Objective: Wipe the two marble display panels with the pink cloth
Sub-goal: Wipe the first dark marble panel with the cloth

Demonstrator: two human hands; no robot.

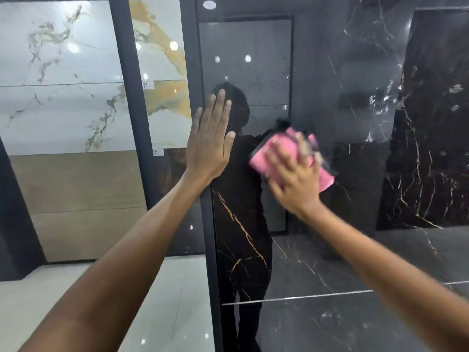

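A tall, glossy black marble panel [330, 250] with gold and white veins fills the right half of the view. My right hand [294, 179] presses a folded pink cloth [266, 153] flat against it at mid height; hand and cloth are motion-blurred. My left hand [210, 143] rests open, fingers up, on the panel's left edge beside its dark frame [210, 250]. A second dark veined marble panel [431, 148] shows further right; whether it is real or a reflection I cannot tell. My dark reflection shows in the gloss.
Left of the frame stand white marble display panels [63, 85] with grey-gold veins, a white and orange panel [162, 72], and beige tiles [81, 199] below. A glossy white floor [165, 301] spreads at the lower left. Ceiling lights reflect in the surfaces.
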